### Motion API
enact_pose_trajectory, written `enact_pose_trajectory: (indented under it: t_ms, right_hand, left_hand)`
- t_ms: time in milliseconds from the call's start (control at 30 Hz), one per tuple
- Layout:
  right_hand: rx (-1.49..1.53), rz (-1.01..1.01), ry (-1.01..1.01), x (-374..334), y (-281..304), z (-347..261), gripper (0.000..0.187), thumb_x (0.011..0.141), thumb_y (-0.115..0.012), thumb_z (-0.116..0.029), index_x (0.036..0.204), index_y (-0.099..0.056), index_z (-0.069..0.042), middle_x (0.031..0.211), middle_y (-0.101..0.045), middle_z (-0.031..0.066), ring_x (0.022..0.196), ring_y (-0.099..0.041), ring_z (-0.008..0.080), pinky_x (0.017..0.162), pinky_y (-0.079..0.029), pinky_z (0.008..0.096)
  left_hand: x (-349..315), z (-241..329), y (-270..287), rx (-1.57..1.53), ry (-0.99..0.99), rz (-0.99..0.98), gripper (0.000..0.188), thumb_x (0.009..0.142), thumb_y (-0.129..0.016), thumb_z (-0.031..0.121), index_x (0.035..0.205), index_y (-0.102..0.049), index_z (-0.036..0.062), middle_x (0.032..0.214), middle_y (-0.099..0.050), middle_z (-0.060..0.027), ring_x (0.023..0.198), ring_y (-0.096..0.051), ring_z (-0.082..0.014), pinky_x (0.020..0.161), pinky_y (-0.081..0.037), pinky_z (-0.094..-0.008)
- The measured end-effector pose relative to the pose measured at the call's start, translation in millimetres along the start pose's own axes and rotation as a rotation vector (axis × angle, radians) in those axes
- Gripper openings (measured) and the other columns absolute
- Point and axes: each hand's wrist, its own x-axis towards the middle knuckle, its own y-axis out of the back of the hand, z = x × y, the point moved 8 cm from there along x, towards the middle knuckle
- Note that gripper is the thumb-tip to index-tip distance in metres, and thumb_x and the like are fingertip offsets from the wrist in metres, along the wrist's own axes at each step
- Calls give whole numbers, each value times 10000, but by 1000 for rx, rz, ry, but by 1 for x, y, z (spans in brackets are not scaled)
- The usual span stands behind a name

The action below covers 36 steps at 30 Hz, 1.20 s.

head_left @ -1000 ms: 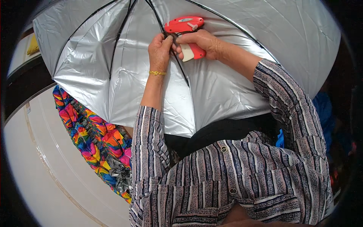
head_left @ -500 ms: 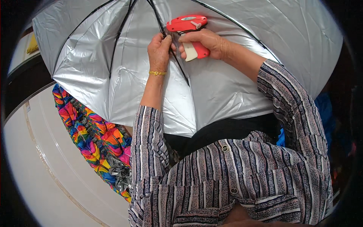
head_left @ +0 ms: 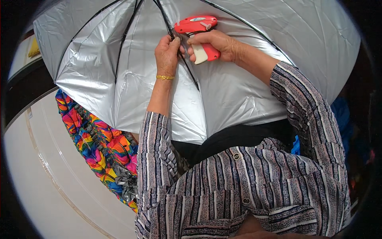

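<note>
Held both hands close together, near the upper middle of the view, over the silver, ribbed side of an open umbrella [head_left: 242, 85]. Pinched a thin black rib [head_left: 191, 76] between the thumb and fingers of the left hand [head_left: 167, 51], with fingertips pressed together. Curled the right hand [head_left: 219, 46] around the grip of a red gun-shaped tool [head_left: 195, 24], thumb stretched toward the left hand, fingers wrapped about the white lever [head_left: 199, 53]. Could not tell how hard, or whether at all, squeezed. Pointed the red nose leftward, just beside the rib above the left fingertips; could not tell whether touching. Wore a gold bracelet [head_left: 164, 77] on the left wrist and a striped shirt [head_left: 223, 187] with sleeves ending above both wrists. Had the umbrella spread across the top of the view, lower edge reaching over black cloth [head_left: 238, 133] in front of the shirt. Had rainbow-coloured folded bundles [head_left: 89, 143] to the left, partly under the canopy edge, beside a pale surface [head_left: 51, 175].
</note>
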Motion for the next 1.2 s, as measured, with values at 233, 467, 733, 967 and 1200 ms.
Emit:
enact_pose_trajectory:
  t_ms: [233, 467, 733, 967, 1200]
  right_hand:
    - [38, -18, -10, -2, -1, 1, 179, 825, -557, -130, 950, -547, -2, 794, -622, 108, 672, -638, 204, 644, -540, 318]
    - [49, 2, -14, -1, 0, 3, 175, 815, -566, -124, 940, -550, -2, 791, -622, 104, 667, -637, 198, 639, -539, 313]
    - [-45, 61, -4, -4, -2, 0, 182, 798, -568, -127, 907, -578, 19, 784, -636, 111, 644, -642, 189, 617, -544, 303]
    - [-10, 57, 4, -4, 2, 2, 198, 808, -585, -152, 944, -561, -9, 771, -628, 92, 661, -639, 196, 632, -540, 312]
    - [100, 27, -7, -7, -2, 8, 192, 816, -582, -158, 938, -569, -10, 783, -631, 88, 667, -640, 193, 638, -540, 315]
  left_hand:
    - [-3, 2, -3, -33, -10, -9, 127, 877, -528, 133, 907, -542, 11, 598, -539, -16, 474, -482, -87, 447, -382, -204]
    - [-4, 4, -2, -16, -30, -8, 121, 879, -525, 136, 901, -547, 19, 603, -539, -8, 484, -479, -79, 449, -379, -203]
    - [-4, 1, 0, -32, -7, 1, 128, 877, -529, 148, 898, -547, 23, 605, -539, -1, 497, -470, -68, 461, -368, -194]
    - [-5, 0, 0, -25, -30, 3, 129, 877, -530, 148, 902, -548, 23, 605, -537, 5, 504, -468, -60, 471, -364, -188]
    - [-6, -2, -4, -55, -52, -5, 126, 880, -523, 138, 904, -544, 16, 610, -531, 9, 524, -470, -55, 483, -374, -189]
